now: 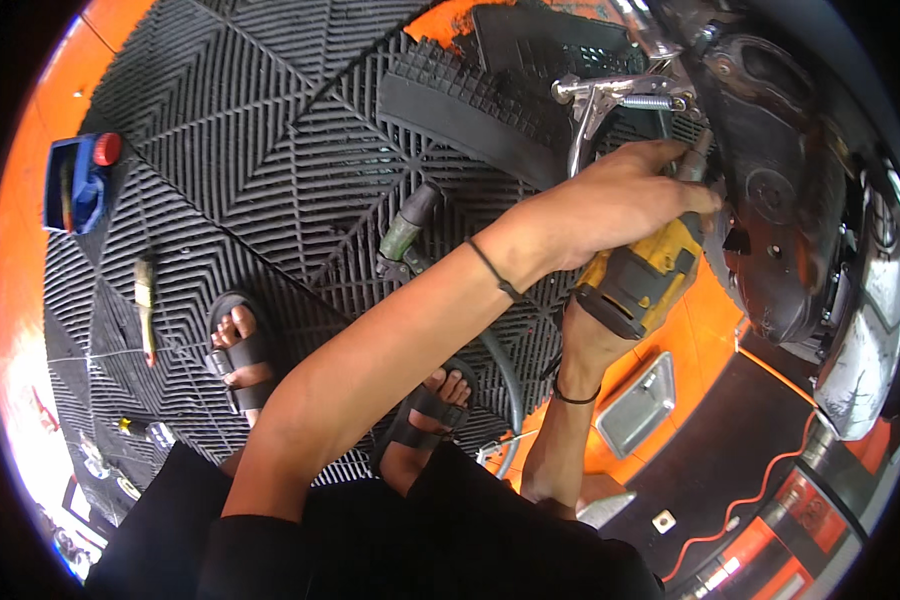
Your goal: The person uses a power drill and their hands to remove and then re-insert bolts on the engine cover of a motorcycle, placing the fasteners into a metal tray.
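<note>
A yellow and black cordless power tool is held between my two hands, its nose toward the dark engine cover of a motorcycle. My left hand reaches over the top, fingers closed around the tool's front end. A metal socket or extension shows past those fingers, close to the engine; whether it touches a bolt I cannot tell. From below, my right hand wraps the grip, and the tool body hides most of its fingers. The chromed motorcycle stand is just beyond my left hand.
Black ribbed matting covers the floor. A green and black air tool lies there with a grey hose. Leftward are a brush and a cut blue container with a red cap. A metal tray rests at right, near an orange cord.
</note>
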`<state>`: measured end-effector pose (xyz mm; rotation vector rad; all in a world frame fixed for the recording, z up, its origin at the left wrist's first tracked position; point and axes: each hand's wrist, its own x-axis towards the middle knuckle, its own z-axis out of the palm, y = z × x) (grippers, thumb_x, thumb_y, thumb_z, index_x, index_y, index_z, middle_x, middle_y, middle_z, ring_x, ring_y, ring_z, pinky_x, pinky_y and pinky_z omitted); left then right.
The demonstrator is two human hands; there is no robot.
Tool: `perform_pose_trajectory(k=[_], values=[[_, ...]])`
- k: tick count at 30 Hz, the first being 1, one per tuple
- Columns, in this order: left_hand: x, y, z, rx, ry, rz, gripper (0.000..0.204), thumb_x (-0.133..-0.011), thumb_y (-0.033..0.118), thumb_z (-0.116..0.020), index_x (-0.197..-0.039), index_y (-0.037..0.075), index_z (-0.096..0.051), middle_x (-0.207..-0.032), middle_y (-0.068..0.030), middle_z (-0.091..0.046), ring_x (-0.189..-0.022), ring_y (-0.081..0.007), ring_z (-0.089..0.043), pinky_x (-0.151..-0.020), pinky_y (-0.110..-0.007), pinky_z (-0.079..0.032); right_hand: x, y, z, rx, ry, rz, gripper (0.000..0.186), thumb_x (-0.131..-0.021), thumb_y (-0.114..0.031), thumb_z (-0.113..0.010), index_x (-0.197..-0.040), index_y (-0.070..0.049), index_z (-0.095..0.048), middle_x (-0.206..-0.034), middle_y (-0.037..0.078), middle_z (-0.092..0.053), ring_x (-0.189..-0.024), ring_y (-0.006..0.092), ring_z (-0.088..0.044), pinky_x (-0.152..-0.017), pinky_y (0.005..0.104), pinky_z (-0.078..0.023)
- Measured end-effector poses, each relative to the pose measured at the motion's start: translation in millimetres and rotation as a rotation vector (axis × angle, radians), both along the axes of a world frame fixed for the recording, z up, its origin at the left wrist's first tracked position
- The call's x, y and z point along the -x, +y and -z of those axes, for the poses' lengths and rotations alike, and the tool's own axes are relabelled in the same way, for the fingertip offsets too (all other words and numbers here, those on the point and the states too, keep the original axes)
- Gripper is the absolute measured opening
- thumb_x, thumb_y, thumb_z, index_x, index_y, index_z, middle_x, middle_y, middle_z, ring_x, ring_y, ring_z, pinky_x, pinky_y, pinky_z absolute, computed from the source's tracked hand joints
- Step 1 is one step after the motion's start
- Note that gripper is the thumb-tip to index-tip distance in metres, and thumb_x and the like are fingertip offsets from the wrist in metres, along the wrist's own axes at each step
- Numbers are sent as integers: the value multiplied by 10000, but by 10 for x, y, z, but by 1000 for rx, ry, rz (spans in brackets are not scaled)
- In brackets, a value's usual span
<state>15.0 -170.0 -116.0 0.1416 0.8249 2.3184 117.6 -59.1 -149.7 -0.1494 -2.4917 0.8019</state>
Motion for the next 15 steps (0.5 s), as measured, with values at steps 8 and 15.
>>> perform_pose_trajectory(k=[8,15], values=[[225,122,34,5,15,2,590,-877,240,-669,-1360,-70,-537,-1123,-191,-682,-976,-233,-688,-848,-330,-560,29,181,57,-345,-82,192,538,-824,-179,-801,-1240,53,-552,-1133,207,-661,-1013,358,-663,-865,440,-520],[346,224,93,-60,34,-12,581,-882,249,-666,-1351,-70,-542,-1111,-169,-686,-975,-222,-684,-858,-322,-551,191,213,102,-322,-65,183,502,-827,-181,-786,-1209,48,-555,-1128,203,-656,-1016,354,-657,-854,439,-521]])
